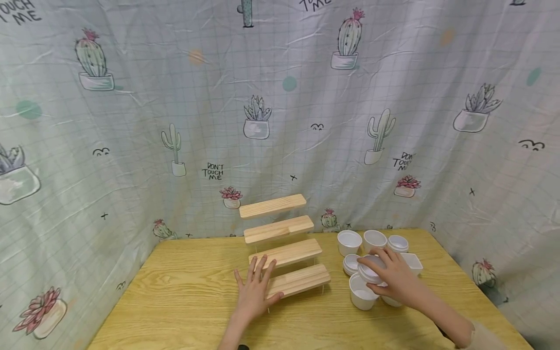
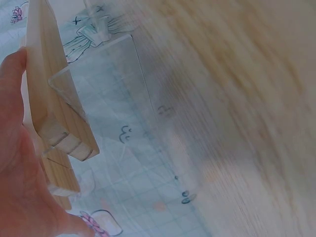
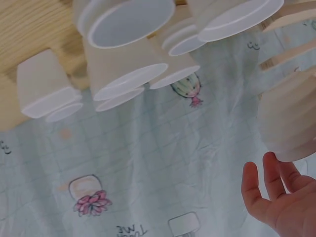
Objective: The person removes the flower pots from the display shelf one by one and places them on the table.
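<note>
A small round white pot (image 1: 370,273) is gripped in my right hand (image 1: 400,279), lifted over a group of similar white pots. In the right wrist view, the held pot (image 3: 286,121) shows ridged sides, with the fingertips at its rim. My left hand (image 1: 253,294) lies with spread fingers on the left end of a stepped wooden shelf (image 1: 299,281). The left wrist view shows that hand (image 2: 24,163) against the boards' ends, with a clear support panel (image 2: 106,79) beneath. Part of a pot under my right hand is hidden.
White pots stand at the right of the wooden table (image 1: 183,296): round ones at the back (image 1: 349,243), a squarish one (image 1: 412,263) and a deep round one (image 1: 363,294) at the front. A cactus-print curtain (image 1: 288,146) surrounds the table's back and sides.
</note>
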A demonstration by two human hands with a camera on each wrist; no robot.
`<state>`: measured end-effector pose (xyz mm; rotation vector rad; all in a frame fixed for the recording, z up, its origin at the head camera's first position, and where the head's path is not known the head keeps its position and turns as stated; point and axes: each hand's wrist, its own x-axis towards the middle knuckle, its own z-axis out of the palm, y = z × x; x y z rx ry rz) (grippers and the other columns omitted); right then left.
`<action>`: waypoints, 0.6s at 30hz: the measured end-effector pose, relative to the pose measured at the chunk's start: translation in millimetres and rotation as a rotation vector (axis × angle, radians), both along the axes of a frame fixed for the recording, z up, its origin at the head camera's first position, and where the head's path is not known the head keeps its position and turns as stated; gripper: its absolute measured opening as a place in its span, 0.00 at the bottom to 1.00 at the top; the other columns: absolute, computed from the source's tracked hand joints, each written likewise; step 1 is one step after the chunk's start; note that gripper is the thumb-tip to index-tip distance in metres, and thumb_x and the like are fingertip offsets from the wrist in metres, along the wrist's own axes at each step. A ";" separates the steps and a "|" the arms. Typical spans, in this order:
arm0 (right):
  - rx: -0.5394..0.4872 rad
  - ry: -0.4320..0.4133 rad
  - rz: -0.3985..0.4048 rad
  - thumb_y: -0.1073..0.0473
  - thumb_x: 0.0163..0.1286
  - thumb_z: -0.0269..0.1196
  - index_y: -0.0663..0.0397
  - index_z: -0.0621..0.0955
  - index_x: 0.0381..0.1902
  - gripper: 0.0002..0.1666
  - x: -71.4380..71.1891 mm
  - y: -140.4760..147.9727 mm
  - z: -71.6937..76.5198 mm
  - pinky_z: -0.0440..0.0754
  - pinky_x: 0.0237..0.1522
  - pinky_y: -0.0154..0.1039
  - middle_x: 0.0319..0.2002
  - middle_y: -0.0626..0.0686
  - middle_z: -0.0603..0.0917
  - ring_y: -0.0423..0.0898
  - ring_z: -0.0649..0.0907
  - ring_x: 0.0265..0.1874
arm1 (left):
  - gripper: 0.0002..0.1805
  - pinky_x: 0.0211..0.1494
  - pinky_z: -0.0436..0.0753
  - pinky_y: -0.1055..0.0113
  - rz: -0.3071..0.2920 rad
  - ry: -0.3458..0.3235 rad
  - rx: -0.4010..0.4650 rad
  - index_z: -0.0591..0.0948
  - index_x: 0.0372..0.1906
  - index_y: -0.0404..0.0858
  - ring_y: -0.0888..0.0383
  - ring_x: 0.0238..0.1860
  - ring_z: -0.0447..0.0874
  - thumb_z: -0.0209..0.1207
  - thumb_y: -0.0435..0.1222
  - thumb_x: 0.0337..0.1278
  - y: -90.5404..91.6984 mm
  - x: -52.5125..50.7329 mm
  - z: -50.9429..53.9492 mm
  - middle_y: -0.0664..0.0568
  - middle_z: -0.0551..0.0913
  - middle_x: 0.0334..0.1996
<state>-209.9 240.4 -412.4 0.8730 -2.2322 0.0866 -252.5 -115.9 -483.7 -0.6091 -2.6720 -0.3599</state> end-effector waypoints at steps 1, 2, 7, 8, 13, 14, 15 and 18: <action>-0.007 -0.002 -0.001 0.36 0.58 0.54 0.47 0.78 0.46 0.26 1.4 2.2 0.1 0.73 0.33 0.49 0.40 0.54 0.75 0.50 0.72 0.38 | 0.44 0.56 0.46 0.25 -0.001 0.001 0.001 0.57 0.67 0.49 0.44 0.69 0.45 0.56 0.60 0.43 -0.1 0.1 -0.2 0.49 0.53 0.68; -0.013 -0.007 -0.008 0.35 0.61 0.48 0.46 0.78 0.46 0.28 2.9 4.7 -0.2 0.73 0.32 0.48 0.40 0.54 0.75 0.50 0.72 0.38 | 0.44 0.56 0.46 0.25 -0.001 0.001 0.002 0.57 0.67 0.49 0.44 0.69 0.45 0.56 0.60 0.43 -0.2 0.2 -0.1 0.49 0.54 0.68; -0.032 -0.045 -0.049 0.35 0.59 0.51 0.43 0.77 0.47 0.26 9.1 17.8 -4.0 0.74 0.33 0.48 0.41 0.53 0.75 0.49 0.72 0.38 | 0.44 0.56 0.45 0.25 -0.001 -0.012 0.003 0.56 0.67 0.50 0.44 0.69 0.45 0.56 0.60 0.44 -0.6 0.7 0.1 0.49 0.53 0.68; -0.033 -0.048 -0.058 0.35 0.59 0.51 0.43 0.76 0.47 0.26 10.2 20.6 -5.4 0.74 0.33 0.48 0.41 0.53 0.74 0.49 0.71 0.38 | 0.44 0.56 0.45 0.26 0.000 -0.016 0.002 0.56 0.67 0.50 0.44 0.69 0.45 0.56 0.60 0.44 -0.7 0.7 0.1 0.49 0.53 0.68; -0.052 -0.060 -0.080 0.33 0.57 0.52 0.44 0.77 0.46 0.28 15.8 34.8 -13.7 0.70 0.33 0.46 0.40 0.54 0.75 0.47 0.70 0.38 | 0.44 0.57 0.43 0.26 0.002 -0.030 0.003 0.55 0.68 0.50 0.45 0.69 0.44 0.56 0.60 0.44 -0.8 0.8 0.2 0.49 0.53 0.69; -0.055 -0.068 -0.088 0.35 0.55 0.58 0.45 0.77 0.46 0.28 17.2 37.8 -15.5 0.70 0.34 0.45 0.41 0.53 0.74 0.46 0.69 0.38 | 0.44 0.57 0.43 0.26 0.000 -0.034 0.006 0.55 0.68 0.50 0.45 0.69 0.44 0.56 0.60 0.44 -0.8 0.9 0.5 0.49 0.52 0.69; -0.057 -0.077 -0.095 0.38 0.51 0.63 0.45 0.77 0.46 0.28 18.5 40.6 -17.0 0.69 0.34 0.44 0.41 0.53 0.74 0.46 0.69 0.38 | 0.44 0.57 0.43 0.26 -0.002 -0.033 0.007 0.55 0.68 0.50 0.44 0.69 0.44 0.56 0.60 0.44 -0.7 1.0 0.8 0.49 0.52 0.69; -0.054 -0.091 -0.120 0.50 0.35 0.73 0.44 0.77 0.46 0.35 21.4 48.8 -21.7 0.69 0.35 0.44 0.41 0.52 0.74 0.45 0.68 0.38 | 0.44 0.57 0.43 0.26 -0.005 -0.032 0.012 0.56 0.67 0.49 0.44 0.69 0.44 0.56 0.59 0.45 -0.7 1.2 1.7 0.49 0.53 0.69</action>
